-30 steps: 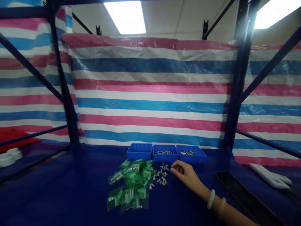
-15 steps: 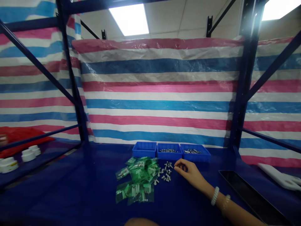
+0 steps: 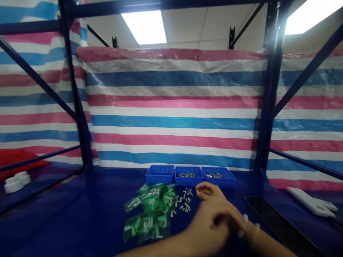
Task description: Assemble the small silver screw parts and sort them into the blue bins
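Metal bits [image 3: 187, 207] nr blue bins [image 3: 189, 181]
R hand [image 3: 211, 191] curls by bits; L hand [image 3: 210, 222], blurry, half-curled, is in front. Can't tell what either holds.

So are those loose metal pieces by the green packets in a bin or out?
Out: the loose metal pieces lie on the blue tabletop, beside the green packets and in front of the blue bins.

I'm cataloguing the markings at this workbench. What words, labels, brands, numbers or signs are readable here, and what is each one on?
None can be read.
Green packets: any print is too small and blurred to make out.
White containers: too small to tell whether they carry labels.
Blue trays: no legible lettering.
Black flat object: no legible text.
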### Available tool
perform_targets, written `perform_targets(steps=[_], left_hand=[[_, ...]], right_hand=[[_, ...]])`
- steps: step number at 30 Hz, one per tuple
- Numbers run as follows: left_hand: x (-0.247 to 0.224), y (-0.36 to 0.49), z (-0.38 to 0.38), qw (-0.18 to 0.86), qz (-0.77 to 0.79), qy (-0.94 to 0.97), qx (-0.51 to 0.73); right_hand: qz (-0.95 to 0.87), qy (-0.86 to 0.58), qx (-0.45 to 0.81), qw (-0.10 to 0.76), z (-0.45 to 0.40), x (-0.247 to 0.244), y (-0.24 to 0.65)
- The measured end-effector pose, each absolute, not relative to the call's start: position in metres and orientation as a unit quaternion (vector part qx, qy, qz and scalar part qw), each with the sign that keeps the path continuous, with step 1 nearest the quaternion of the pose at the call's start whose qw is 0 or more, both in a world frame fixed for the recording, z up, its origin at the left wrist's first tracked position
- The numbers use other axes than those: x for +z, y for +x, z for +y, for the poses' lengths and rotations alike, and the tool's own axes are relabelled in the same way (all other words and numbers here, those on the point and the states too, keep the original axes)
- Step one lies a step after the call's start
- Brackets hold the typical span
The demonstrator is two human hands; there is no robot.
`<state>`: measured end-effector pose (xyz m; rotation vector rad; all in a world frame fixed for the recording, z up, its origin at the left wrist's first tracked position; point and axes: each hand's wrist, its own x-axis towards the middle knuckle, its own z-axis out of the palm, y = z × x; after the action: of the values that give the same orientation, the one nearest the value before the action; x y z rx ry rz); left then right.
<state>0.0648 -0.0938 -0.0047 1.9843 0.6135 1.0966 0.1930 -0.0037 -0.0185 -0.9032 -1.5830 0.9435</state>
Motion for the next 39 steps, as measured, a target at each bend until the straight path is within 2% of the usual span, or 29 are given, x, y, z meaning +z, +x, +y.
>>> perform_targets(steps=[5,9,12,16,22,27,34,39], left_hand=[[0.019,0.034,-0.019,0.354,0.373,0.702,0.493],[0.01,0.025,-0.011,0.424,0.348,0.685,0.48],[0.008,0.027,-0.017,0.499,0.322,0.644,0.482],[0.007,0.028,-0.022,0.587,0.33,0.559,0.484],[0.004,0.03,-0.024,0.615,0.366,0.5,0.487],[0.006,0.031,-0.028,0.583,0.372,0.522,0.499],[0.006,0.033,-0.029,0.444,0.384,0.618,0.522],[0.009,0.033,-0.022,0.336,0.386,0.68,0.525]], right_hand=[[-0.653,-0.336,0.384,0.559,-0.007,-0.012,0.194],[-0.693,-0.335,0.285,0.572,-0.015,-0.008,0.193],[-0.741,-0.331,0.195,0.55,-0.02,-0.006,0.192],[-0.77,-0.329,0.151,0.525,-0.024,-0.004,0.193],[-0.823,-0.341,0.063,0.45,-0.03,0.004,0.199],[-0.796,-0.373,0.089,0.468,-0.034,0.006,0.196],[-0.729,-0.4,0.277,0.482,-0.027,-0.005,0.184],[-0.725,-0.365,0.344,0.472,-0.017,-0.014,0.182]])
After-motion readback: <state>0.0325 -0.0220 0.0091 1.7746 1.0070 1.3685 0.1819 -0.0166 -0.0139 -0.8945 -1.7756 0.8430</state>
